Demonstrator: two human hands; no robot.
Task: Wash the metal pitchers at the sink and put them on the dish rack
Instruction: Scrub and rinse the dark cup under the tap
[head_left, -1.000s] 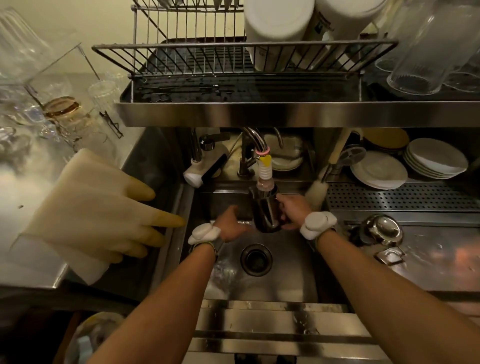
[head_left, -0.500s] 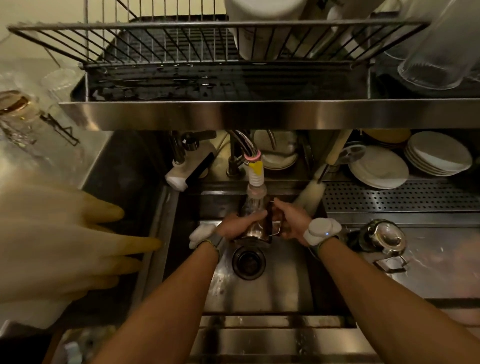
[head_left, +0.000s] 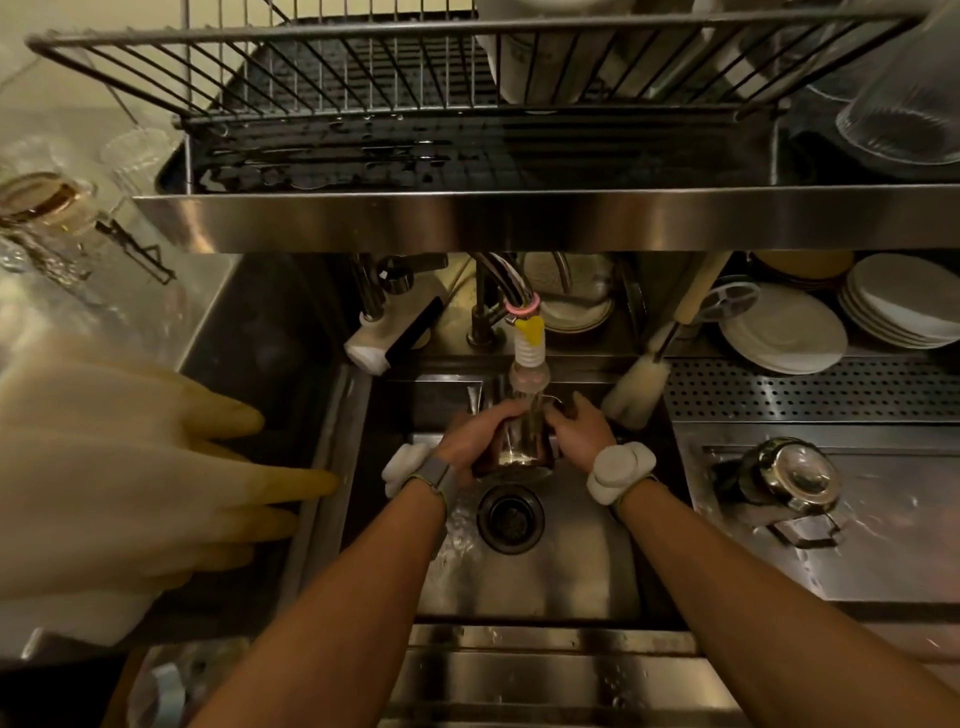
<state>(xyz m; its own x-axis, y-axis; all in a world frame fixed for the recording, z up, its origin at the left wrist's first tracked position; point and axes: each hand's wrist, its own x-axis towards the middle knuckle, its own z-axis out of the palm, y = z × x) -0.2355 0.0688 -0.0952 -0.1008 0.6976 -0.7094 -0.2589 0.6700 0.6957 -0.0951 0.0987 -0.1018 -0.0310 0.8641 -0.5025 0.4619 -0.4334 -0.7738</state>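
Observation:
A small metal pitcher (head_left: 521, 447) sits under the faucet nozzle (head_left: 529, 353) over the sink (head_left: 545, 571), with water running into it. My left hand (head_left: 475, 434) wraps around its left side and my right hand (head_left: 582, 428) grips its right side. A second metal pitcher (head_left: 789, 475) lies on its side on the wet steel counter to the right of the sink. The wire dish rack (head_left: 363, 67) stands on the shelf above, mostly bare on the left, with white containers at its right end.
Yellow rubber gloves (head_left: 130, 478) lie on the left counter. A bottle brush (head_left: 636, 389) leans at the sink's back right corner. Stacked white plates (head_left: 784, 332) sit behind a perforated drain tray. Glassware stands at the far left and upper right. The drain (head_left: 510, 518) is below the pitcher.
My left hand moved from the sink floor onto the pitcher's left side. The pitcher has tilted under the stream, and my view has shifted down and closer.

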